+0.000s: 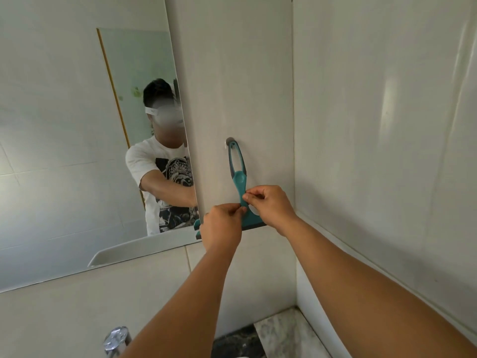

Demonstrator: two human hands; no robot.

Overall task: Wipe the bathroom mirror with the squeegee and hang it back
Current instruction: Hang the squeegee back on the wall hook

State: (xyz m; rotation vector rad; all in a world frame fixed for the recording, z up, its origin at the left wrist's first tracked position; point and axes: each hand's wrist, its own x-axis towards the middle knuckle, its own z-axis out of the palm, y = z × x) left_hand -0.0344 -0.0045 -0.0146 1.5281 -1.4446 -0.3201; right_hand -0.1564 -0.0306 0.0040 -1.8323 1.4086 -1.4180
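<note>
The teal squeegee (241, 187) hangs in the middle of the frame from a wall hook (229, 141), its loop up and its blade down, just right of the mirror (77, 151). Both arms reach up. The left hand (222, 226) and right hand (271, 205) pinch its neck with curled fingers.

Both arms outstretched; left hand (221, 226) and right hand (271, 205) close together, fingers pinched.

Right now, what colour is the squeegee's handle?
Teal, with a dark inner edge around the loop: the squeegee hangs from the wall hook. Head view, the only one.
</note>
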